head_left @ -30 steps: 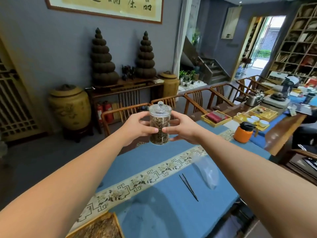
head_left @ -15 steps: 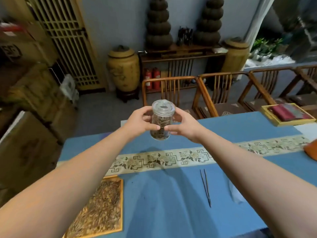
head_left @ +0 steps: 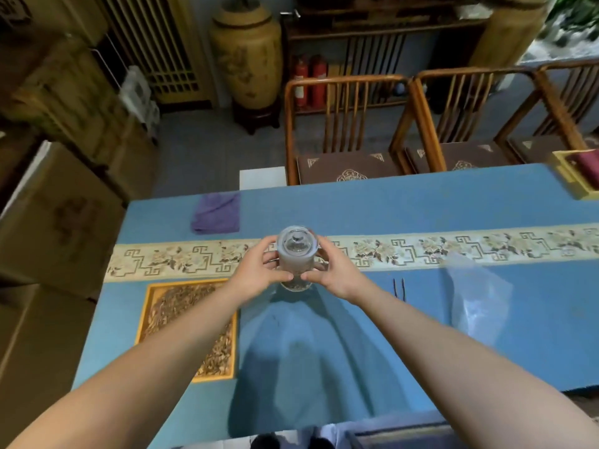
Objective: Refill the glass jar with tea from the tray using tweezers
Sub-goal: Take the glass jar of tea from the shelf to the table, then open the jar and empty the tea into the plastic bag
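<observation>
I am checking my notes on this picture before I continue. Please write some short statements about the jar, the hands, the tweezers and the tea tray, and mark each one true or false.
1. Both hands hold the glass jar: the left hand and the right hand grip its sides. True.
2. The jar's lid is off. False: the glass lid sits on the jar.
3. The right hand holds the tweezers. False: the tweezers lie on the blue tablecloth, right of that hand.
4. The tea tray lies to the left of the jar. True.
5. A purple cloth covers the tray. False: it lies apart from the tray, at the table's far side.
</observation>
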